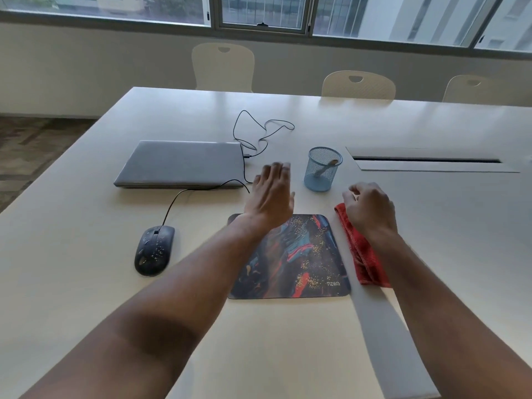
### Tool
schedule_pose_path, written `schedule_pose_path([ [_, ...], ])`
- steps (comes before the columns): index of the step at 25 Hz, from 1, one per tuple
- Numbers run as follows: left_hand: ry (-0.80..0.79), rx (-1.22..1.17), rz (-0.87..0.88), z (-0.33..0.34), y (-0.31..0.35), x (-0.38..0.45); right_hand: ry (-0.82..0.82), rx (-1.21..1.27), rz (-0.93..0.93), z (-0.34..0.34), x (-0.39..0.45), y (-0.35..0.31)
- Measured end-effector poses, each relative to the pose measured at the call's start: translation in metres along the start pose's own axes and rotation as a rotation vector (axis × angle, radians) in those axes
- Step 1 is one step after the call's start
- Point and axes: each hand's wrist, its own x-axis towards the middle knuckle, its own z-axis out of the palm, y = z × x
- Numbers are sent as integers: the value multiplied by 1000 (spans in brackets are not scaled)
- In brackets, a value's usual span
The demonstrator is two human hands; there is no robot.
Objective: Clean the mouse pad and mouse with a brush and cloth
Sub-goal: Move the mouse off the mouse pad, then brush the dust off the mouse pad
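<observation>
"TIZUM" on mouse pad (pixel 288 254)

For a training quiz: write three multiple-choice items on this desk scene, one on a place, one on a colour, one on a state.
1. Where is the brush?
A. in the mesh cup
B. on the laptop
C. on the mouse pad

2. What colour is the cloth?
A. blue
B. red
C. white

3. How is the laptop?
A. open
B. closed
C. upright

Key:
1 A, its handle leans inside the cup.
2 B, red fabric lies right of the mouse pad.
3 B, its lid lies flat.
</observation>
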Motion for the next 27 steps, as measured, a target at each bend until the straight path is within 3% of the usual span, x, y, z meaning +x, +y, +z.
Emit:
schedule_pose_path([
  [7, -118, -34, 32, 19, 18, 54, -4, 139, 1, -1, 62, -21],
  [16, -303, -14, 131, 28, 24, 74, -169, 118, -121, 6, 97, -27],
  [27, -350, -28, 102, 26, 24, 71, -86, 230, -142, 17, 104, -25],
])
